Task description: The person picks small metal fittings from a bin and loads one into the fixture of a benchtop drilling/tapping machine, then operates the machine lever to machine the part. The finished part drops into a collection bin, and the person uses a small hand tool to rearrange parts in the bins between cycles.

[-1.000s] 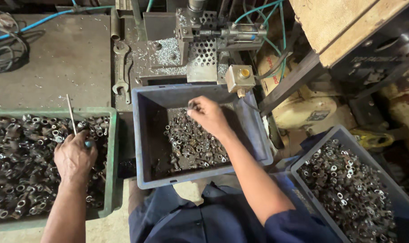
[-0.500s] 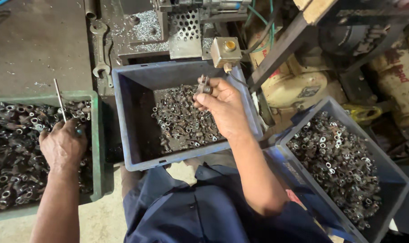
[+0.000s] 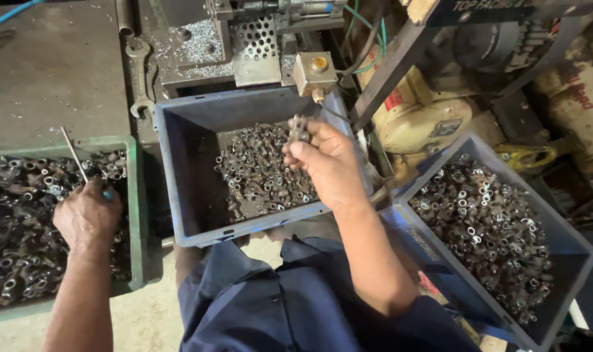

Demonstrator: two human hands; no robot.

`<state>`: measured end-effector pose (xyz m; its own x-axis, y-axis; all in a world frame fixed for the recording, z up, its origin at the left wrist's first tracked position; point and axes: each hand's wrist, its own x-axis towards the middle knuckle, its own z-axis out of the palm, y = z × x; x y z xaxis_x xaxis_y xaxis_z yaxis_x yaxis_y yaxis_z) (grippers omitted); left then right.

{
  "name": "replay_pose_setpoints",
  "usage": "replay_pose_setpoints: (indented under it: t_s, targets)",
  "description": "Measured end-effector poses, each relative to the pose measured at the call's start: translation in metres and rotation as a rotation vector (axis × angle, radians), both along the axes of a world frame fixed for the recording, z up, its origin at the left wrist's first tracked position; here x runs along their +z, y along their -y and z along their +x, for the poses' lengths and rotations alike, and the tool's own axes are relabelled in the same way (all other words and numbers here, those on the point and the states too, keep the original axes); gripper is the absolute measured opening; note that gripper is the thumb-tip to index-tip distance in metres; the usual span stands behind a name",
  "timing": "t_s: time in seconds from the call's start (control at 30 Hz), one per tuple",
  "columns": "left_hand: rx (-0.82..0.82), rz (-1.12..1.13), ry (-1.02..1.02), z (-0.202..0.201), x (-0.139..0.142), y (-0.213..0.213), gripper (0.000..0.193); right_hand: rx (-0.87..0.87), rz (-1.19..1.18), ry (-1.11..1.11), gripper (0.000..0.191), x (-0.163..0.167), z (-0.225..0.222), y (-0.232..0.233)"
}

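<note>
Workshop, cluttered desk [image 3: 42, 78] at 10 o'clock. Right hand [image 3: 329, 163] pinches small metal part [image 3: 299, 128] over centre blue bin [image 3: 179, 189]; left hand [image 3: 86, 218] grips thin rod [image 3: 74, 156] over green tray [image 3: 138, 215], 9 o'clock.

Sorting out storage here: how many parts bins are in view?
3: green bin at left under the left hand, blue bin in the middle under the right hand, blue bin at right.

A metalworking workshop, by the look of it — plastic bins [image 3: 179, 189] heaped with small metal parts [image 3: 260, 173], a wrench [image 3: 140, 78] on a grimy steel bench [image 3: 48, 72], swarf around what seems a small press [image 3: 254, 39] — oily floor beneath.
</note>
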<state>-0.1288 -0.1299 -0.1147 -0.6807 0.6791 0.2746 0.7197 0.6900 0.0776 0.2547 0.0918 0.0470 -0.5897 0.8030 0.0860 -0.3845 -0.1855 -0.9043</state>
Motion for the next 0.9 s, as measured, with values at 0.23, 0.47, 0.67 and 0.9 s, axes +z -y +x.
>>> replay_pose_setpoints:
  t_s: [0.23,0.47,0.67,0.9]
  targets:
    - [0.152,0.073,0.16,-0.007,0.012,0.003,0.026,-0.009,-0.008,0.044,0.034,-0.008,0.011,-0.002]
    - [-0.047,0.7,0.407,0.041,0.069,0.009,0.018,-0.038,0.231,0.237,0.041,-0.029,-0.004,-0.004]
    - [-0.507,0.665,0.603,0.158,0.14,-0.044,0.021,0.169,0.449,0.397,0.06,-0.032,-0.025,0.02]
    - [-0.846,0.553,0.362,0.21,0.166,-0.084,0.026,0.228,0.176,0.148,0.04,-0.06,-0.016,0.015]
